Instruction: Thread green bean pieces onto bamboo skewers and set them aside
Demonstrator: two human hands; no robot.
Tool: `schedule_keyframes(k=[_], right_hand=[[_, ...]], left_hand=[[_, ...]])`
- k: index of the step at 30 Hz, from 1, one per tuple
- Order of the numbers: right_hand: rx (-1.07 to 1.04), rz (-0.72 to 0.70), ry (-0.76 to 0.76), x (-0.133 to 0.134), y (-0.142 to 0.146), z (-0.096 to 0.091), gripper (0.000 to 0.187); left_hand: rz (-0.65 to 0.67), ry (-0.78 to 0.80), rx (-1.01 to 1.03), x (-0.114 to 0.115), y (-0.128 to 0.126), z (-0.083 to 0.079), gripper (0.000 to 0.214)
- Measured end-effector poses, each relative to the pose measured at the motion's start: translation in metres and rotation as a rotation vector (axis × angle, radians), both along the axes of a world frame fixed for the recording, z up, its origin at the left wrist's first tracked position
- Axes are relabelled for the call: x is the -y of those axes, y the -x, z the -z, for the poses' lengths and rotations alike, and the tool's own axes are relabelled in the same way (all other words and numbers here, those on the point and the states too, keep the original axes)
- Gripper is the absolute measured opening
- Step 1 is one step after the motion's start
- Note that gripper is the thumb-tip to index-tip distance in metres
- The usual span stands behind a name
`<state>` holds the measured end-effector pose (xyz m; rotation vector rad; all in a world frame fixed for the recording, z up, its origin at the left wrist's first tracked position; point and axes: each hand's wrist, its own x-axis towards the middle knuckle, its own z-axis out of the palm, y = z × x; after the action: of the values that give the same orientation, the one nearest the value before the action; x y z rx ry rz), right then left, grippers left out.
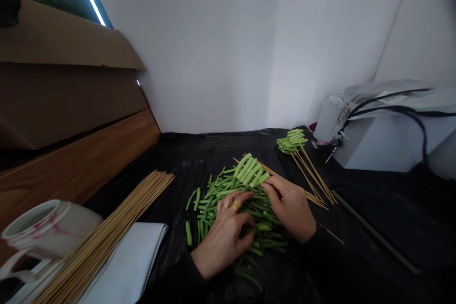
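A loose heap of cut green bean pieces (221,190) lies on black plastic sheeting in front of me. My right hand (290,206) pinches a row of bean pieces (249,170) threaded side by side on thin bamboo skewers, held just above the heap. The skewers run behind that hand, and their far ends show to its right. Gold rings show on my left hand (231,230), which rests over the heap with curled fingers and the thumb apart. Whether its fingertips touch a bean piece I cannot tell.
Finished bean skewers (294,141) lie at the back right, sticks toward me. A bundle of bamboo skewers (117,228) rests on folded white paper (133,261) beside a mug (50,228). A white bag (377,128) stands right; a cardboard box (67,99) stands left.
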<state>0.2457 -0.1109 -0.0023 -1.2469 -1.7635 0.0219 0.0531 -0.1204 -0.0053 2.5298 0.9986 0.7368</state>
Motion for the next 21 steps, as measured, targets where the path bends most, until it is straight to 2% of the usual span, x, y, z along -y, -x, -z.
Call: schedule_keyframes(k=[5, 8, 11, 14, 17, 21], right_hand=[[-0.01, 0.022, -0.014, -0.001, -0.002, -0.001, 0.023], [-0.014, 0.027, -0.03, 0.0, -0.002, -0.001, 0.021], [-0.01, 0.033, -0.039, 0.001, -0.001, -0.001, 0.02], [-0.005, 0.02, -0.047, 0.001, 0.0, 0.0, 0.02], [0.009, -0.03, -0.042, 0.001, 0.001, 0.001, 0.02], [0.083, -0.103, 0.0, 0.002, 0.004, 0.006, 0.022]], left_hand=[[-0.105, 0.089, 0.291, -0.01, 0.005, -0.004, 0.008], [-0.181, 0.326, 0.546, -0.016, 0.007, -0.004, 0.003], [-0.242, 0.648, 0.822, -0.021, 0.01, -0.006, 0.012], [-0.271, 0.881, 1.106, -0.025, 0.016, -0.011, 0.02], [-0.282, 0.998, 1.323, -0.03, 0.022, -0.013, 0.031], [-0.279, 1.084, 1.442, -0.037, 0.028, -0.012, 0.025]])
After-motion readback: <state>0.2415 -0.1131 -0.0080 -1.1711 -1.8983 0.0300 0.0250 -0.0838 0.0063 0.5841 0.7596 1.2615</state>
